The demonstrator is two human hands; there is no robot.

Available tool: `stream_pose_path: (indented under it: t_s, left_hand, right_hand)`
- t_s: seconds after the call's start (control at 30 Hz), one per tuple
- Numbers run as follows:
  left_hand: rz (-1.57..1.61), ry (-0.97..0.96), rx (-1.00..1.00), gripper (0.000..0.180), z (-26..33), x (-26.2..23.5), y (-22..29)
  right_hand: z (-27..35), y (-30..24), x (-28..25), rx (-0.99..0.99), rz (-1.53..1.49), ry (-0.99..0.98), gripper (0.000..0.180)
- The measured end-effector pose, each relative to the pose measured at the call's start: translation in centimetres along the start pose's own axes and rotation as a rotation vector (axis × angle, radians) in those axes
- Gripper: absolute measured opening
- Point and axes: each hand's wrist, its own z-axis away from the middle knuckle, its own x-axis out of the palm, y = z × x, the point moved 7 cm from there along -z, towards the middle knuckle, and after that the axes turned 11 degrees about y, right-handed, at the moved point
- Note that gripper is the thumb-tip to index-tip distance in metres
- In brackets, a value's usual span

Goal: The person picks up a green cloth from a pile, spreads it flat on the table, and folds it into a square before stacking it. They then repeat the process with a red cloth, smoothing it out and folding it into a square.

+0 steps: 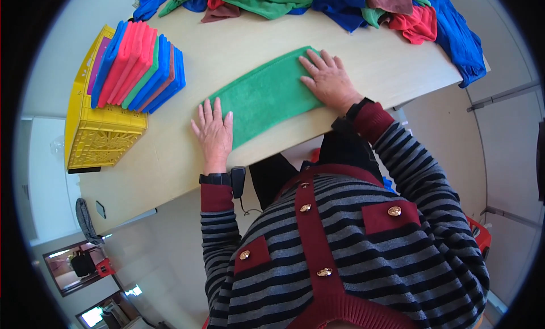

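Observation:
A green cloth (265, 96), folded into a long flat rectangle, lies on the table in front of me. My left hand (214, 130) rests flat on its left end, fingers spread. On the right end lies my right hand (330, 81), also palm down with the fingers apart. Neither hand grips anything. To the left, a yellow plastic basket (108, 137) lies tipped with its open side toward the right. Folded cloths (142, 68) in blue, red, green and brown stand side by side in a row at it.
Crumpled cloths (261, 1) in green, blue, red and brown heap along the table's far edge. A blue cloth (461, 37) hangs over the right corner. At the table's left end lies a small dark flat object (100, 209). The table (164, 170) ends just before my body.

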Motion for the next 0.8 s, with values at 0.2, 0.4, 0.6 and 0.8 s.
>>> stream_pose_path:
  t_s: [0.2,0.4,0.6,0.8]
  left_hand:
    - [0.267,0.045,0.328,0.055,2.0,-3.2,10.3]
    - [0.396,0.016,0.464,0.057,4.7,-3.4,12.1]
    - [0.356,0.013,0.415,0.052,6.5,-4.7,9.6]
    - [0.273,0.142,0.162,0.028,6.4,-6.5,3.6]
  right_hand:
    - [0.5,-5.5,-1.3,-0.074,0.022,0.024,0.058]
    - [1.8,-6.0,0.2,-0.113,-0.052,0.028,0.056]
    - [2.1,-3.9,-0.3,-0.132,-0.021,0.053,0.055]
    - [1.9,-2.7,-0.8,-0.122,0.034,0.067,0.056]
